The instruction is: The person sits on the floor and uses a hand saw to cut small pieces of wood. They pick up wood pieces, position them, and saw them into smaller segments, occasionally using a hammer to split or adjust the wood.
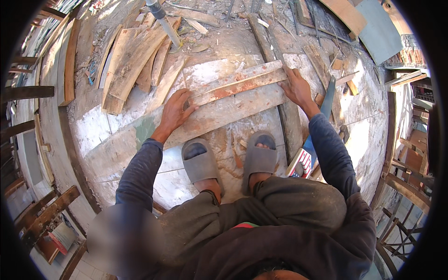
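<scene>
A short wooden batten (242,85) with reddish stains lies across a wide, weathered plank (224,116) in front of my feet. Directly behind it, alongside, is a second pale strip of wood (233,78). My left hand (176,113) is closed on the batten's left end, thumb on the near side. At the other end, my right hand (297,88) grips it between thumb and fingers. To the right of that hand lies a handsaw (328,99), partly hidden by my right forearm; its handle (302,163) has a red, white and blue pattern.
Several loose boards (135,60) are piled at the far left, beside an upright metal pole (164,24). A dark beam (290,126) runs under the plank on the right. Far right leans a grey-green panel (380,32). Wooden frames (46,214) stand along both sides.
</scene>
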Action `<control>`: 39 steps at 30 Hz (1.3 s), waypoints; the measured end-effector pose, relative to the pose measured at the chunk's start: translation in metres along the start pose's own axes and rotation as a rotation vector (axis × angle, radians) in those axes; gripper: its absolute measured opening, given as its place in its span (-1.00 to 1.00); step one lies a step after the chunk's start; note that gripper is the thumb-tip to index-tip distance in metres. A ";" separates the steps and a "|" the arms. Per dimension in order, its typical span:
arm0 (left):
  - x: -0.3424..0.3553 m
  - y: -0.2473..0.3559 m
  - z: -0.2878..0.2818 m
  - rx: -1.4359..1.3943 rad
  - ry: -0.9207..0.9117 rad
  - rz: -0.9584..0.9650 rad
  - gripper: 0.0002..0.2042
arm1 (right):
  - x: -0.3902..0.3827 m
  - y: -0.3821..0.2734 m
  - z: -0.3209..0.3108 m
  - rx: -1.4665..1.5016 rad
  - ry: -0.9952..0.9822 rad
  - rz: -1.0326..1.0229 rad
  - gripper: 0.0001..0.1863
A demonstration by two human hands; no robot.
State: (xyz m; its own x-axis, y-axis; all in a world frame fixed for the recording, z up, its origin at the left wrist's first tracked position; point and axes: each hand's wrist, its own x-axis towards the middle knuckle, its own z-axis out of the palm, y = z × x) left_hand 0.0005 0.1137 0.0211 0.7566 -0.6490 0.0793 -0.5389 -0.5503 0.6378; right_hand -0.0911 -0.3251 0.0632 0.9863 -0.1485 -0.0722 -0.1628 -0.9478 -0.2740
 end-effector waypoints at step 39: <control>-0.006 -0.002 0.007 -0.005 0.122 -0.071 -0.56 | 0.018 0.021 0.021 0.236 0.135 0.118 -0.56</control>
State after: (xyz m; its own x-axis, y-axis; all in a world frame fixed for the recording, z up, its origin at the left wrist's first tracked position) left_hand -0.0056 0.1156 0.0138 0.8325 -0.5394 0.1263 -0.4805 -0.5895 0.6493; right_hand -0.0778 -0.3417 0.0360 0.9522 -0.3055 0.0073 -0.2633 -0.8322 -0.4880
